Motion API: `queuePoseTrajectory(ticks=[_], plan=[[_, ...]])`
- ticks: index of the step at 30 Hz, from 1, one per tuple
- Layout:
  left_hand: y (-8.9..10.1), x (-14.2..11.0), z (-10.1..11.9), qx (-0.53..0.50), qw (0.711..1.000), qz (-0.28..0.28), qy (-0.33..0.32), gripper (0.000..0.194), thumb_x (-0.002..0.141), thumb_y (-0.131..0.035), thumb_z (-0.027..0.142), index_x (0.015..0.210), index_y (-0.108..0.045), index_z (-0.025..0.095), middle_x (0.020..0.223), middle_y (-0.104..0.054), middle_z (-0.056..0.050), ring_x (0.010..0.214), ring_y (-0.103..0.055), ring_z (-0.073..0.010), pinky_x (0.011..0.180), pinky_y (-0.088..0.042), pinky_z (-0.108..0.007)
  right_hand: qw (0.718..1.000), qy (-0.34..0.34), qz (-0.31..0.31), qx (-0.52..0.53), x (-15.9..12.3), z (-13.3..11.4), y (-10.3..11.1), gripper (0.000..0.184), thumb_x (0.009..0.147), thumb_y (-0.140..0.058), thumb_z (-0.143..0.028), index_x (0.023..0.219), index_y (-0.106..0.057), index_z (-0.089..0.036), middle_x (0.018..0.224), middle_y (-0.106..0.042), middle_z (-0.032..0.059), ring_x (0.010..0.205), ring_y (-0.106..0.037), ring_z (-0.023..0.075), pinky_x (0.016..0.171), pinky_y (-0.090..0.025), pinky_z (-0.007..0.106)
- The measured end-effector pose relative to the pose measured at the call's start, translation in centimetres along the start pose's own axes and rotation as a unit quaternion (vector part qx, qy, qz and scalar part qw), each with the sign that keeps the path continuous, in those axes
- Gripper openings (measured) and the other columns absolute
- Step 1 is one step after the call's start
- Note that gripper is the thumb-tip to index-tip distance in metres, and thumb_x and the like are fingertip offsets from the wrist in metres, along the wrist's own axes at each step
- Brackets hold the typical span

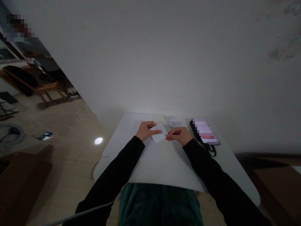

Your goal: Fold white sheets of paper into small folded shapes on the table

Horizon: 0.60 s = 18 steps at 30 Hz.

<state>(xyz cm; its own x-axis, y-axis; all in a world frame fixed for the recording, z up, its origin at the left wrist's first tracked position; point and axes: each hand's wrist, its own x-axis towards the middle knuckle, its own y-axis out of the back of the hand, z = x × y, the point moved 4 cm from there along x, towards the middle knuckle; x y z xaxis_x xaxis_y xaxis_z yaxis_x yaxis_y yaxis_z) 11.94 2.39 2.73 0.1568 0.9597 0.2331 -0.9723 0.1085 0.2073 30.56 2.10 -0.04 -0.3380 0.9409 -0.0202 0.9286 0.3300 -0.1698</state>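
Observation:
A small folded piece of white paper (pixel 158 137) is held up over the table, between my two hands. On its left side my left hand (pixel 147 130) grips it, thumb lying across the front. The fingertips of my right hand (pixel 178 135) are pinched together at the paper's right corner. Just behind the right hand, a folded white paper piece (pixel 173 121) rests on the table. Flat white sheets (pixel 127 131) lie under and to the left of my left hand.
The white table (pixel 164 169) stands against a pale wall (pixel 164 62). At the right lies a phone (pixel 204 131) with a lit, blurred screen and a black strap (pixel 213 150). Cardboard boxes (pixel 25 182) sit on the floor at left, with a wooden chair (pixel 50 89) farther back.

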Motion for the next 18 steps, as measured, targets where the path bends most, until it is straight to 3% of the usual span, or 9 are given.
queuePoseTrajectory(ticks=[6,10,14,18], plan=[[-0.4,-0.1,0.0,-0.014,1.0,0.014,0.002,0.035,0.052,-0.085,0.038,0.063,-0.062,0.014,0.066,-0.067,-0.002,0.061,-0.061,-0.0136,0.061,-0.05,-0.026,1.0,0.006,0.024,-0.002,-0.1,-0.4,0.0,0.034,0.044,-0.087,-0.034,0.054,-0.061,-0.015,0.053,-0.068,0.0029,0.052,-0.068,0.0156,0.052,-0.058,0.025],[-0.3,0.1,-0.4,-0.024,0.999,0.033,0.005,0.036,0.053,-0.085,0.039,0.065,-0.063,0.013,0.065,-0.066,-0.001,0.058,-0.06,-0.0119,0.055,-0.047,-0.024,0.997,0.072,0.03,-0.023,-0.2,-1.0,-0.1,0.036,0.048,-0.087,-0.036,0.063,-0.061,-0.017,0.056,-0.068,0.0014,0.054,-0.069,0.0183,0.047,-0.057,0.025],[-0.1,0.2,-0.8,-0.051,0.997,0.049,0.027,0.038,0.053,-0.084,0.041,0.068,-0.064,0.013,0.067,-0.068,-0.002,0.056,-0.061,-0.0124,0.054,-0.047,-0.024,0.983,0.155,0.043,-0.083,-0.4,-1.4,0.0,0.032,0.058,-0.082,-0.041,0.076,-0.069,-0.018,0.067,-0.071,0.0027,0.058,-0.069,0.0181,0.051,-0.059,0.029],[-0.4,0.1,-0.9,-0.08,0.995,0.045,0.034,0.037,0.055,-0.084,0.039,0.071,-0.064,0.013,0.072,-0.071,-0.004,0.06,-0.064,-0.014,0.057,-0.049,-0.025,0.981,0.165,0.079,-0.061,-0.5,-1.4,0.1,0.028,0.059,-0.081,-0.04,0.07,-0.069,-0.017,0.064,-0.07,0.0035,0.058,-0.069,0.0191,0.055,-0.061,0.033]])
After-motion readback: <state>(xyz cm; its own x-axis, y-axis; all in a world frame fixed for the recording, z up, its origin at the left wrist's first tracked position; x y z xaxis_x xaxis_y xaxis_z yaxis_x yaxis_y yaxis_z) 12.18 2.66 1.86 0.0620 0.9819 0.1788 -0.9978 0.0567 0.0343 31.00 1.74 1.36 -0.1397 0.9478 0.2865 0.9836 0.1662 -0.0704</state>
